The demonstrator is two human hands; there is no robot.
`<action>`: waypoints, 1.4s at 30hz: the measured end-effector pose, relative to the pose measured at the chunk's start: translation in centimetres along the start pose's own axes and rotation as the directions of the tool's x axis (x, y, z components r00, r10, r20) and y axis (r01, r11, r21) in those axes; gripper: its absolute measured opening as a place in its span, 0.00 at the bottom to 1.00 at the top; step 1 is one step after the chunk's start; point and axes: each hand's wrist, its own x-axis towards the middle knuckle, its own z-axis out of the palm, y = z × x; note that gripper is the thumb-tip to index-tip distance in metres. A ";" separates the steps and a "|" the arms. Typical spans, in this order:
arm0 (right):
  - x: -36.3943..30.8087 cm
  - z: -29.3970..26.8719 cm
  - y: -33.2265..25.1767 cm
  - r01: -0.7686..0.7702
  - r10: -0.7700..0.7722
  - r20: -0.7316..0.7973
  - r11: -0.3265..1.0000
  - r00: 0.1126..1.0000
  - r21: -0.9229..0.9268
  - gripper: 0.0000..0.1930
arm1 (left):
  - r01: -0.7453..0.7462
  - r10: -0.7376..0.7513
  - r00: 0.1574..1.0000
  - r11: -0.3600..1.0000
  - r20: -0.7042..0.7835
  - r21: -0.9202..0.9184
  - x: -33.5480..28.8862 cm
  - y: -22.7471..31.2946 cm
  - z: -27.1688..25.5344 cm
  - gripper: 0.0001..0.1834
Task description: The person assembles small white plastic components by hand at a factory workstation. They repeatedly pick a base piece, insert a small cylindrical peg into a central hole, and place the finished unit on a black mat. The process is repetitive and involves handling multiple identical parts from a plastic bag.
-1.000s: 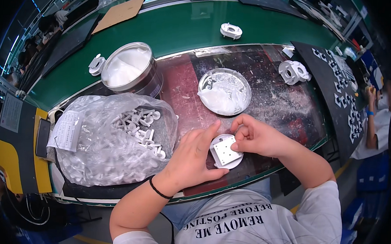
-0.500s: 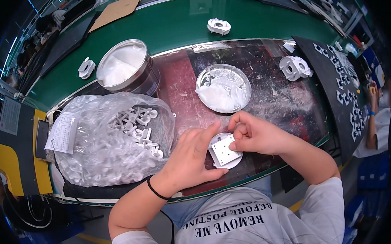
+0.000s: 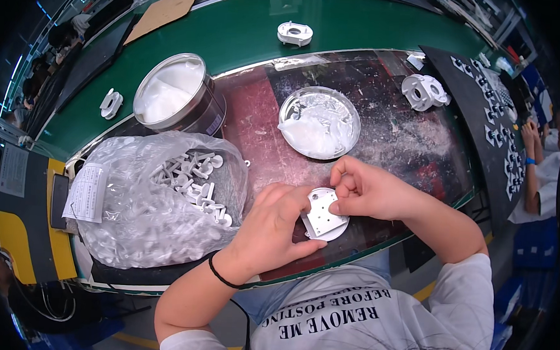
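Observation:
At the near edge of the work table, my left hand (image 3: 271, 228) grips the left side of a round white plastic part (image 3: 336, 234), thumb at its lower edge and bent fingers at its upper left. On the part lies a square white plate (image 3: 324, 216) with several small dark holes. My right hand (image 3: 371, 194) has its fingers curled, and its thumb presses on the plate's right side. Whether anything small is pinched in those right fingers cannot be seen. Just beyond both hands sits a round metal lid (image 3: 357, 125) holding a translucent white, film-like mass (image 3: 317, 136).
Left of my hands lies a clear plastic bag (image 3: 145, 212) of white stemmed parts (image 3: 194, 180). Behind it stands a metal bucket (image 3: 214, 118). White housings (image 3: 295, 33) sit on the green belt (image 3: 242, 43). At right are another housing (image 3: 425, 92), a black board (image 3: 461, 102) with small parts, and a co-worker's arm (image 3: 532, 169).
My left index finger has bent down toward the part from its raised, straighter pose. The right hand stays nearly still. The white housings on the green belt have shifted left.

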 end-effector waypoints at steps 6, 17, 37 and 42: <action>-0.1 0.0 1.0 0.018 -0.015 -0.049 0.997 0.999 0.078 0.16 | 0.002 -0.005 0.997 0.999 0.077 0.041 0.0 -0.2 -0.2 0.34; -0.9 -1.7 -1.0 -0.028 0.004 -0.078 0.952 0.997 -0.304 0.14 | -0.064 0.063 0.998 0.997 0.007 0.047 -0.3 -0.7 1.0 0.33; 25.4 -8.6 -8.7 -0.060 -0.486 -0.314 0.469 0.816 -0.881 0.25 | -0.083 0.083 0.997 0.996 -0.001 -0.021 -0.4 -0.8 1.0 0.29; 14.3 -12.3 -5.9 -0.169 -0.607 -0.426 0.434 0.671 -0.885 0.24 | -0.067 0.067 0.998 0.998 -0.009 -0.014 0.0 -0.7 1.2 0.29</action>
